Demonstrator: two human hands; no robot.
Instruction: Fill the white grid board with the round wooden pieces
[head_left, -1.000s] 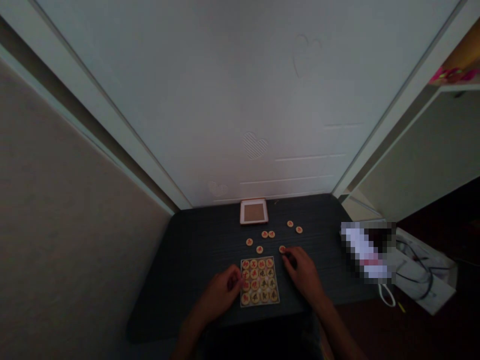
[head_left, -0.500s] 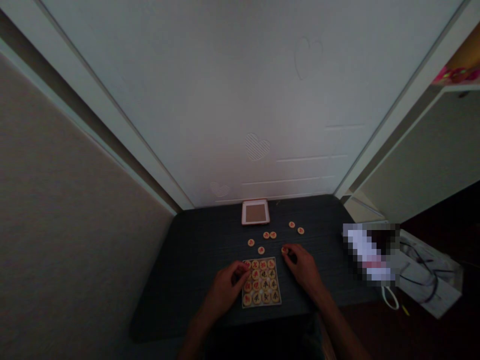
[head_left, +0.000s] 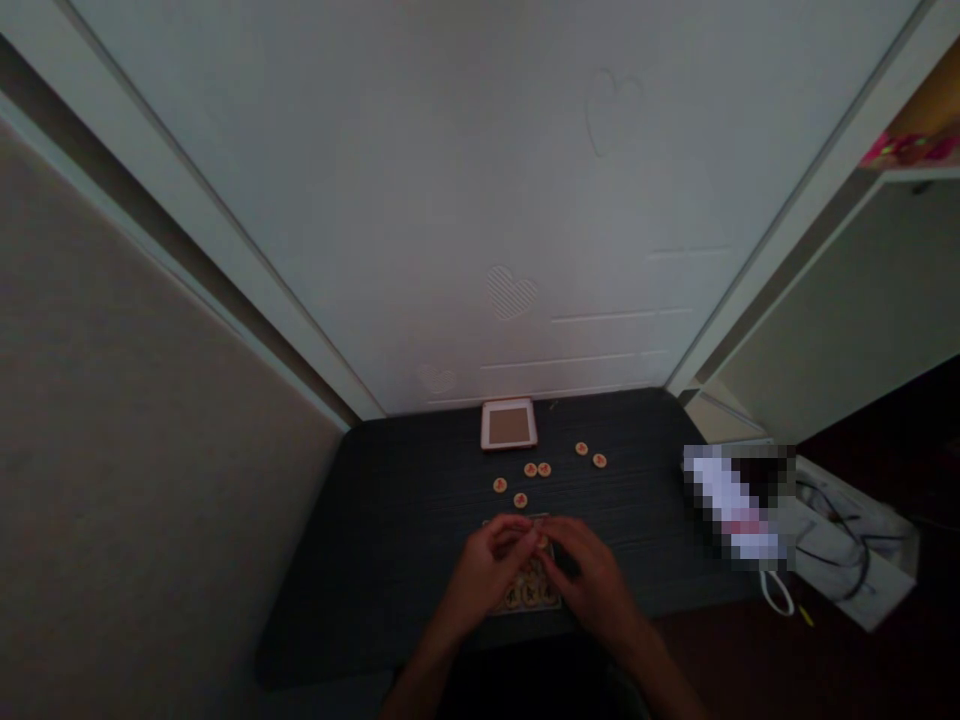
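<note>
My left hand [head_left: 487, 568] and my right hand [head_left: 589, 572] meet fingertip to fingertip over the far rows of a shallow square tray [head_left: 499, 611]. The tray holds round xiangqi pieces with black and red characters, and its nearest row [head_left: 530, 595] shows below my hands. A pale xiangqi piece [head_left: 541, 541] shows at the fingertips of my right hand, which are closed in a pinch. The left fingers are also bent together against the thumb; what they hold, if anything, is hidden. My hands cover most of the tray's upper rows.
Beyond the tray, several red-marked pieces lie loose on the dark table [head_left: 397, 520], one of them a single piece [head_left: 520, 500]. A white-rimmed lid or shallow box [head_left: 509, 424] rests near the back wall. To the right stands a white container with cables [head_left: 847, 550].
My right hand has moved left with a xiangqi piece from beside the tray to over it. My left hand has shifted right, and the hands now meet. The loose pieces stay put.
</note>
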